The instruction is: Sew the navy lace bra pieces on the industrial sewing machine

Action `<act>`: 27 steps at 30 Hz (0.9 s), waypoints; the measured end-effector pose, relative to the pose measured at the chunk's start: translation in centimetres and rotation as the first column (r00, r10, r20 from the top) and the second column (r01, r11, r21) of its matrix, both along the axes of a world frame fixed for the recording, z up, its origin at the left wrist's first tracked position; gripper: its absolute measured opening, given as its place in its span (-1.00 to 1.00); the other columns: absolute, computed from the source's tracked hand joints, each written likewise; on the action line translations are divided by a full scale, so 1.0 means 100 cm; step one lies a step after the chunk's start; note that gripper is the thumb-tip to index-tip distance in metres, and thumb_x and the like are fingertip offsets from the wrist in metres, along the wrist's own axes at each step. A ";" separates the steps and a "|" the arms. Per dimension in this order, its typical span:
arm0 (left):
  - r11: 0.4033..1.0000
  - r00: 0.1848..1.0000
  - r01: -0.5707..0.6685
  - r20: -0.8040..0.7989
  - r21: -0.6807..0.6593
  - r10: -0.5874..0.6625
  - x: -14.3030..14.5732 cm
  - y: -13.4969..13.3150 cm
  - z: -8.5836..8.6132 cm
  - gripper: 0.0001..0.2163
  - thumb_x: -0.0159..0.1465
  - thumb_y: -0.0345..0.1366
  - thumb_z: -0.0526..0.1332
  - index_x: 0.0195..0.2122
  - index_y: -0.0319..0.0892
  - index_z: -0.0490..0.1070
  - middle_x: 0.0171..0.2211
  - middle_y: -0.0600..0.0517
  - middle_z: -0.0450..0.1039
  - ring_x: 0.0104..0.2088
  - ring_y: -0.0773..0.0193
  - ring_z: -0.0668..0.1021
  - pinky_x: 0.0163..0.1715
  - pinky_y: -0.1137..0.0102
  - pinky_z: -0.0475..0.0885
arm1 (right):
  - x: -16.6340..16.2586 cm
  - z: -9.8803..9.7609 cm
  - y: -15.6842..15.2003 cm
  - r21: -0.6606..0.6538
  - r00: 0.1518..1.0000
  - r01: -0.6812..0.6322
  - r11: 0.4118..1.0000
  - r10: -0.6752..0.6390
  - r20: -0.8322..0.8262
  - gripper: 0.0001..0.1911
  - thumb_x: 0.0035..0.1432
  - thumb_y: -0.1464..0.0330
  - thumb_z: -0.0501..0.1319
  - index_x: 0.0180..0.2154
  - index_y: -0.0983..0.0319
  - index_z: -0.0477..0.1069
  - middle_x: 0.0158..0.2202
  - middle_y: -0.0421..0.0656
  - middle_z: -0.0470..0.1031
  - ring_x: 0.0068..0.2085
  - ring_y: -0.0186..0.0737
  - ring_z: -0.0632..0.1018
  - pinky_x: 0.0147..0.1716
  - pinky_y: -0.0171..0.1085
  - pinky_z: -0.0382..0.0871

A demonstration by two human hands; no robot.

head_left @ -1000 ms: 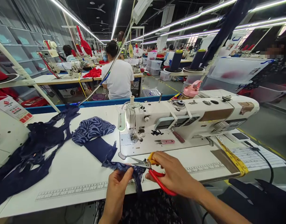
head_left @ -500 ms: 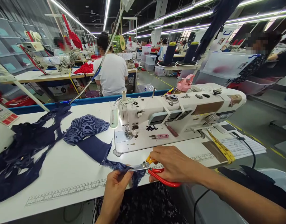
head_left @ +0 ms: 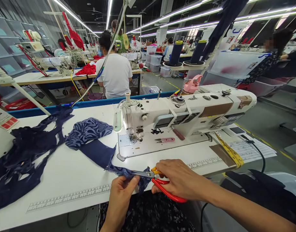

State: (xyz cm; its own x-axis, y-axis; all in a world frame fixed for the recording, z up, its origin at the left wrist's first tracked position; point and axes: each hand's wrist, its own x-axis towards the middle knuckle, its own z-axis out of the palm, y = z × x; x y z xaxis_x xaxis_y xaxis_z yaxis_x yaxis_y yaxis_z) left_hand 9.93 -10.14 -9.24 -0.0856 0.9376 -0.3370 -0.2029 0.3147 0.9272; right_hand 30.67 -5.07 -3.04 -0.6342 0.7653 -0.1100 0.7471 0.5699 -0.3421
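Pinched between the thumb and fingers of my left hand is the lace-edged end of a navy fabric piece, close to the table's front edge. My right hand is closed round scissors with one red and one yellow handle. Their blades lie across the lace just above my left thumb, pointing left. A patterned part of the navy fabric lies bunched on the tabletop, left of the sewing machine. Some of the lace hangs below the blades.
More dark navy garments lie heaped at the left. Pink thread snips rest on the machine bed. A yellow tape measure and papers lie at the right. A person in a white shirt sits ahead.
The scissors and my right hand have shifted slightly down, and the blades look more closed. My left hand keeps its pinch on the fabric.
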 end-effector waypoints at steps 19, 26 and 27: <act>0.995 0.975 -0.100 0.199 0.001 0.097 0.009 -0.003 0.007 -0.72 0.07 -0.09 0.43 -0.39 -0.24 0.59 -0.27 -0.02 0.60 -0.12 0.10 0.59 0.11 0.20 0.43 | -0.006 -0.032 -0.026 0.093 0.980 0.196 0.976 -0.192 -0.051 -0.52 0.18 -0.06 0.24 -0.29 0.24 0.35 -0.30 -0.11 0.45 -0.31 -0.15 0.46 -0.39 -0.26 0.20; 0.991 0.970 -0.132 0.210 0.029 0.123 0.010 -0.004 0.005 -0.74 0.10 -0.12 0.41 -0.48 -0.24 0.53 -0.35 0.02 0.57 -0.16 0.17 0.57 0.13 0.22 0.42 | -0.006 -0.036 -0.029 -0.044 0.977 0.184 0.982 -0.188 -0.100 -0.54 0.28 -0.03 0.14 -0.41 0.21 0.27 -0.42 -0.19 0.42 -0.41 -0.23 0.42 -0.41 -0.28 0.20; 0.991 0.971 -0.132 0.203 0.034 0.123 0.010 -0.004 0.005 -0.74 0.10 -0.12 0.41 -0.47 -0.24 0.53 -0.34 0.01 0.56 -0.15 0.17 0.57 0.13 0.23 0.42 | -0.005 -0.034 -0.029 -0.072 0.974 0.193 0.979 -0.199 -0.103 -0.54 0.26 -0.04 0.16 -0.41 0.21 0.27 -0.42 -0.20 0.42 -0.40 -0.23 0.43 -0.41 -0.28 0.20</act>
